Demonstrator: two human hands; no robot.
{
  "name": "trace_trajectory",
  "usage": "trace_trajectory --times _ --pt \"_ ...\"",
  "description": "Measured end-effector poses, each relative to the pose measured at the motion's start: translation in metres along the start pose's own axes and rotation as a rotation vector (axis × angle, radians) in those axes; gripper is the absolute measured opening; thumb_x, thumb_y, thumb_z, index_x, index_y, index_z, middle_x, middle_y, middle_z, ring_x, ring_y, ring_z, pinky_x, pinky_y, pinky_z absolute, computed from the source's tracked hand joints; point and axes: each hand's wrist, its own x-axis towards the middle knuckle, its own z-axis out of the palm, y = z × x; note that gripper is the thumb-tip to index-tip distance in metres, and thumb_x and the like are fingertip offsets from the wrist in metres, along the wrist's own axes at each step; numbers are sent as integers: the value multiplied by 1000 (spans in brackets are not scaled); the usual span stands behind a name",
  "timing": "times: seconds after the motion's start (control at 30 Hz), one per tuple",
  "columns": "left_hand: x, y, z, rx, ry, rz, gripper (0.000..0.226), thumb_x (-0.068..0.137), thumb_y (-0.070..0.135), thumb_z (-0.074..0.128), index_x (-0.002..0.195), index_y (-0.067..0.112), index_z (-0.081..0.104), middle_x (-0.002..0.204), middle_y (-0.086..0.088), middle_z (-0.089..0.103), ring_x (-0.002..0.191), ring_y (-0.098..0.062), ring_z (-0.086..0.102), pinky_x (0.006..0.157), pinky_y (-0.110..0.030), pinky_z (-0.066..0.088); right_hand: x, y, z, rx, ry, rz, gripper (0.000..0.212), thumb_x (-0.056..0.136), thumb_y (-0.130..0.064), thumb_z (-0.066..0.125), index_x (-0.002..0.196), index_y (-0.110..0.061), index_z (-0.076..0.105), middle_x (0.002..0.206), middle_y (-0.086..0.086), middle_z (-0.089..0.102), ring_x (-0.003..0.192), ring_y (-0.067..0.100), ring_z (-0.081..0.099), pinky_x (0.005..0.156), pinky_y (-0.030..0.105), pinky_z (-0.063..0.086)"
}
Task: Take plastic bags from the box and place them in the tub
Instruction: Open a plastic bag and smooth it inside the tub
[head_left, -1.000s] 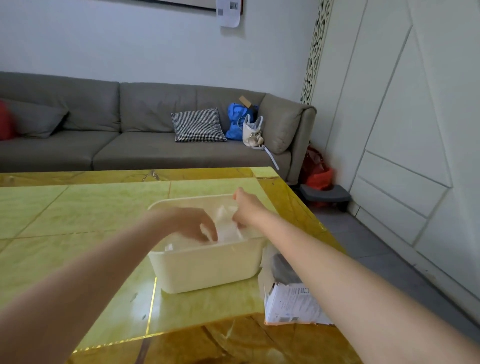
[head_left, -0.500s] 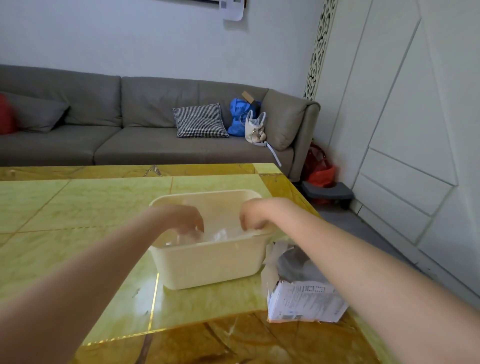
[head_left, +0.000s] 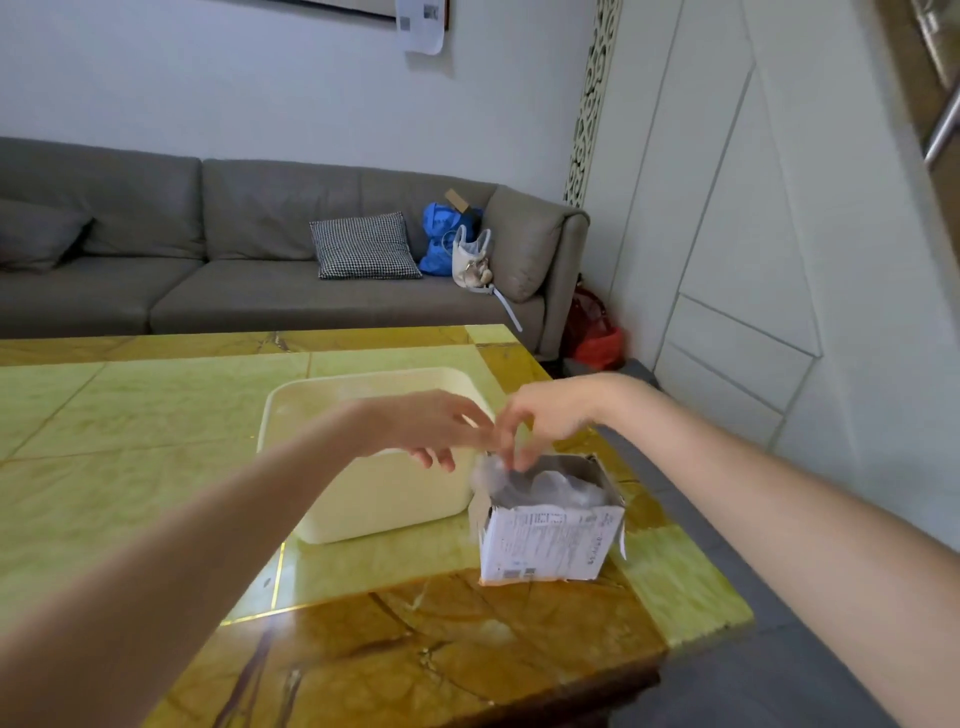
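A cream plastic tub (head_left: 384, 501) stands on the yellow-green table. Against its right side sits a torn-open white cardboard box (head_left: 545, 543) stuffed with crumpled clear plastic bags (head_left: 558, 486). My left hand (head_left: 434, 426) hovers over the tub's right front rim with fingers spread and nothing in it. My right hand (head_left: 545, 415) is above the box's left corner, its fingers curled down onto the top of the bags. The fingertips are blurred, so a pinch cannot be made out. My left forearm hides most of the tub's inside.
The marble-patterned table (head_left: 130, 467) ends just right of the box and close behind the tub. Beyond it is a grey sofa (head_left: 234, 270) with a checked cushion and bags. White wall panels (head_left: 727, 260) and grey floor lie to the right.
Both hands have left the inside of the tub and swung right. The right hand now reaches the bags in the box, and the left hand hangs over the tub's right rim.
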Motion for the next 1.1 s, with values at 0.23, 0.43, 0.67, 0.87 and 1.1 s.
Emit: trace_trajectory --times 0.23,0.43,0.67,0.87,1.1 --pt "18 5 14 49 413 13 12 85 9 57 77 13 65 70 -1 66 36 -1 51 34 -10 34 -11 -6 -10 499 538 -76 12 86 -15 68 94 -7 70 79 -4 62 78 11 56 71 20 48" --pt "2 20 -11 27 330 -30 37 87 43 59 110 14 52 101 3 61 56 -6 63 43 -16 43 -17 10 -4 538 270 23 43 83 -32 70 120 -16 60 120 -2 58 108 13 54 85 28 47" --pt "17 12 24 483 269 -151 20 92 15 52 102 4 65 89 -7 73 77 -18 71 68 -27 53 -1 9 8 545 321 106 40 94 -37 53 127 -13 56 133 3 52 118 20 52 94 33 45" --pt "-4 29 -36 -370 518 27 13 94 6 44 93 8 57 94 -7 67 46 -11 64 33 -14 38 -3 14 0 693 301 88 103 57 -70 73 142 -25 35 146 0 38 133 19 39 110 35 30" --pt "-28 28 -73 -1020 477 203 29 99 9 27 108 -3 51 98 -20 68 69 -20 72 46 -17 52 2 16 13 1037 316 95 104 64 -58 69 149 -23 20 153 5 27 138 26 32 115 45 23"
